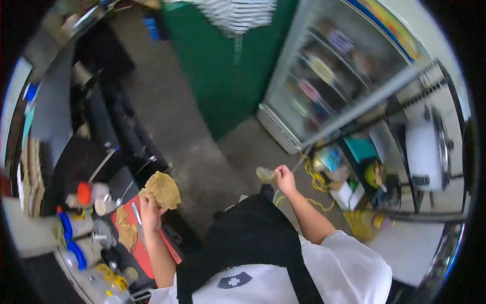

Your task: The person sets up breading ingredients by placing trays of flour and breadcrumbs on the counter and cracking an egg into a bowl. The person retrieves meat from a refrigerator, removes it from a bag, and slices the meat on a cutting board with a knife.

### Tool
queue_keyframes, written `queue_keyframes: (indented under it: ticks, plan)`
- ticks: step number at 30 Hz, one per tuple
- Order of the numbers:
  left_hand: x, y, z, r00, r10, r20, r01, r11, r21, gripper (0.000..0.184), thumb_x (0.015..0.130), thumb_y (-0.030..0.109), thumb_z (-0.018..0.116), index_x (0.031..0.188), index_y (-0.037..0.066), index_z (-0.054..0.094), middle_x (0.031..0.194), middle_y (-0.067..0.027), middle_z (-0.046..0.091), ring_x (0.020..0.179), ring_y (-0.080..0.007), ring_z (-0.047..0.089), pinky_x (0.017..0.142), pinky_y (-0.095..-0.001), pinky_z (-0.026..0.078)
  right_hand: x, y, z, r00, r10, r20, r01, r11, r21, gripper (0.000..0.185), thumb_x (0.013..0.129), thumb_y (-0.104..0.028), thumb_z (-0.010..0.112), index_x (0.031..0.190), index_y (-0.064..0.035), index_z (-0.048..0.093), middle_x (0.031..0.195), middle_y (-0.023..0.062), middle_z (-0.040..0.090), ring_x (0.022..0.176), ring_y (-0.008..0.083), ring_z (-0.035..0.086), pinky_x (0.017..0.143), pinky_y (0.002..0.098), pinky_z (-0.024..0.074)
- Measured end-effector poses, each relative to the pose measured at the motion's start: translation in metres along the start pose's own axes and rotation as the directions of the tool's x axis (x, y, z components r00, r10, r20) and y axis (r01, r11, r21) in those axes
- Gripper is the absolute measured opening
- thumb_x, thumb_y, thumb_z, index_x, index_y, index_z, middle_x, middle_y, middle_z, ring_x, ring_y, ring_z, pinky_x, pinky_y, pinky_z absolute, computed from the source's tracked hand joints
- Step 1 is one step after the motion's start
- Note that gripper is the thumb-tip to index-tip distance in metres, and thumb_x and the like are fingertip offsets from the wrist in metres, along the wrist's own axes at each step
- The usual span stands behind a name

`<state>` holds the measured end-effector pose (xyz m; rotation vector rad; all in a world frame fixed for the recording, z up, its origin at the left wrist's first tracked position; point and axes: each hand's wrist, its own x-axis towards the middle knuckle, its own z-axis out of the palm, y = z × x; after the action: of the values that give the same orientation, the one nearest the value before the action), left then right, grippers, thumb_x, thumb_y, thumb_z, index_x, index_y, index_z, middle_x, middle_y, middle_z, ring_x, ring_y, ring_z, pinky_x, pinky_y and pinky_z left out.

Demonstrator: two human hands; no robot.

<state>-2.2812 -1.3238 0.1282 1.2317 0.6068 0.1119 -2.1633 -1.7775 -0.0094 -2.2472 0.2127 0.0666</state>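
Observation:
My left hand point(150, 213) pinches a flat tan breaded cutlet point(163, 189) by its lower left edge, above the worktop on the left. Below that hand lies a red cutting board point(143, 257). More tan breaded pieces point(126, 232) rest on it, along with a knife point(137, 215). Out to the right, over the floor, my right hand point(286, 180) has its fingers closed on a small, crumpled, pale translucent sheet point(265, 175), which looks like plastic film. The two hands are wide apart.
Jars with blue lids point(76, 256) and a container with a red lid point(84, 193) crowd the left worktop. A glass-door fridge point(329, 76) stands ahead right. Beside it are a black shelf rack point(400, 162), a yellow cable point(315, 175) and an oil jug point(362, 223).

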Motion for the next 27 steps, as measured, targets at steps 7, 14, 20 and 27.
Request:
queue_keyframes:
  ticks: [7, 14, 20, 27]
  plan:
    - [0.056, -0.014, 0.151, 0.97, -0.083, 0.228, 0.036, 0.979, 0.2, 0.036, 0.1, 0.03, 0.047, 0.131, 0.013, 0.039, 0.122, -0.0054, 0.055, 0.099, -0.0184, 0.063, 0.066, -0.0316, 0.059, -0.024, 0.166, -0.11, 0.881, 0.363, -0.304, -0.257, 0.906, 0.338, 0.014, 0.095, -0.016, 0.054, 0.091, -0.0027, 0.055, 0.079, 0.0045, 0.062, 0.073, 0.0129, 0.059, 0.067, 0.0284, 0.0474]
    - [0.08, -0.048, 0.288, 0.902, -0.134, 0.411, 0.048, 0.976, 0.211, 0.032, 0.1, 0.027, 0.047, 0.129, 0.012, 0.044, 0.118, -0.0055, 0.057, 0.098, -0.0183, 0.063, 0.064, -0.0325, 0.058, -0.062, 0.294, -0.213, 0.603, 0.65, -0.463, -0.381, 0.744, 0.548, 0.011, 0.096, -0.014, 0.055, 0.092, -0.0039, 0.057, 0.08, 0.0025, 0.061, 0.067, 0.011, 0.056, 0.059, 0.0259, 0.0456]
    - [0.056, -0.054, 0.329, 0.967, -0.092, 0.239, 0.031, 0.969, 0.246, 0.035, 0.099, 0.026, 0.048, 0.131, 0.012, 0.043, 0.12, -0.0056, 0.055, 0.1, -0.0179, 0.061, 0.066, -0.0325, 0.059, -0.023, 0.373, -0.208, 0.704, 0.587, -0.399, -0.305, 0.758, 0.576, 0.011, 0.096, -0.017, 0.052, 0.093, -0.0074, 0.057, 0.073, 0.0006, 0.057, 0.059, 0.0117, 0.053, 0.052, 0.0273, 0.0443]
    - [-0.006, -0.056, 0.213, 0.974, 0.085, -0.211, -0.053, 0.987, 0.151, 0.029, 0.098, 0.023, 0.051, 0.124, 0.01, 0.05, 0.11, -0.0035, 0.058, 0.097, -0.0131, 0.059, 0.065, -0.0321, 0.057, 0.124, 0.226, -0.156, 0.886, 0.366, 0.284, -0.451, 0.82, 0.352, 0.017, 0.09, -0.024, 0.056, 0.093, -0.0079, 0.058, 0.077, 0.0025, 0.058, 0.064, 0.0175, 0.058, 0.055, 0.0306, 0.0466]
